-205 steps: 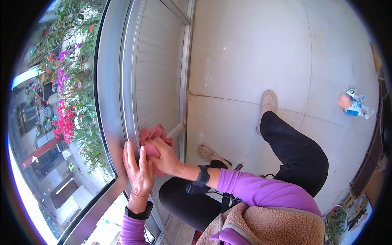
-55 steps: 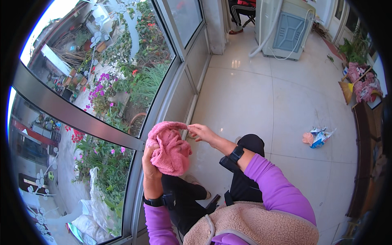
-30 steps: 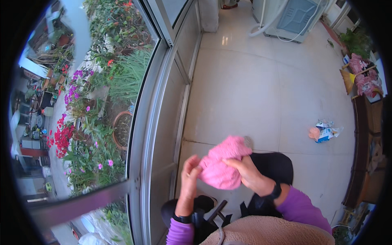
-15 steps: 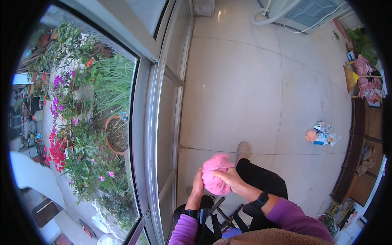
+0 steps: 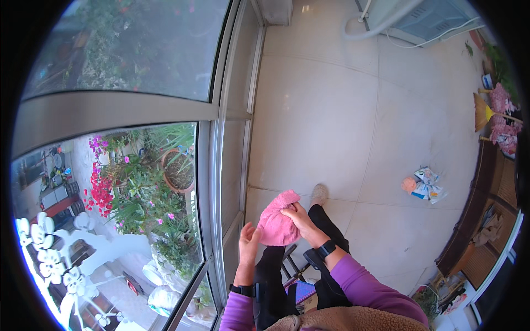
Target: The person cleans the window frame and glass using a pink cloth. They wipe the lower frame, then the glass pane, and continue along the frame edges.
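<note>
A bunched pink cloth (image 5: 279, 220), fluffy like a towel, hangs in front of my knees. My right hand (image 5: 301, 222) grips its right side, with the thumb lying over the top. My left hand (image 5: 249, 241) is just off the cloth's left edge, fingers loosely apart and holding nothing. Close beside my left hand runs the metal frame (image 5: 216, 165) of the glazed window wall.
Plastic packaging (image 5: 428, 186) and a peach-coloured ball (image 5: 408, 184) lie on the tiled floor (image 5: 314, 110) at right. A dark wooden cabinet (image 5: 469, 215) and a broom (image 5: 483, 113) line the right side. Potted flowers (image 5: 101, 190) grow beyond the glass. A pale appliance (image 5: 422, 22) stands far right.
My left hand has let go of the cloth and moved left. The cloth has loosened from a round bundle into a longer shape in my right hand. The view has shifted.
</note>
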Tool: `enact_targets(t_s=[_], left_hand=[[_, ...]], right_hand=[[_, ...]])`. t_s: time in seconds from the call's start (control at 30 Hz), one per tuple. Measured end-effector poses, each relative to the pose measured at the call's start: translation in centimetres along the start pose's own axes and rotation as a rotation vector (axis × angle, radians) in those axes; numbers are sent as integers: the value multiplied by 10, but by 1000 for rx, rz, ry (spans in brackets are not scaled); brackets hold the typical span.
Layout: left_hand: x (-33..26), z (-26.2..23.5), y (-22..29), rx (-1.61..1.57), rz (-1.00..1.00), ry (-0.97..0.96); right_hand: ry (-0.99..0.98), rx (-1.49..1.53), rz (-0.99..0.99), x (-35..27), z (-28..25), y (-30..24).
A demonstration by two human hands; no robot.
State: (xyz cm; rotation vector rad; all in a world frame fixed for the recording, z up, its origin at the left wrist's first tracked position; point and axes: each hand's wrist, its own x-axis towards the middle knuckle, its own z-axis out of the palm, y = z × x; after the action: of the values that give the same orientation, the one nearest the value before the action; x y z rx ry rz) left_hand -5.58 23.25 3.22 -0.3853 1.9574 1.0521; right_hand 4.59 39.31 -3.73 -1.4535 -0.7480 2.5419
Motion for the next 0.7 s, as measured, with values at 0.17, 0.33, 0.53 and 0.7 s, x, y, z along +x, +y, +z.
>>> enact_targets(t_s=[0.17, 0.33, 0.53, 0.7], left_hand=[[-44, -1, 100, -80, 364, 152], [-78, -6, 234, 142, 865, 448], [-87, -26, 387, 352, 1583, 1024], [-66, -23, 449, 177, 1609, 1241]], right_hand=[[41, -218, -1, 21, 29, -93], [-17, -393, -193, 80, 78, -150], [151, -618, -511, 153, 162, -185], [328, -739, -443, 191, 226, -206]])
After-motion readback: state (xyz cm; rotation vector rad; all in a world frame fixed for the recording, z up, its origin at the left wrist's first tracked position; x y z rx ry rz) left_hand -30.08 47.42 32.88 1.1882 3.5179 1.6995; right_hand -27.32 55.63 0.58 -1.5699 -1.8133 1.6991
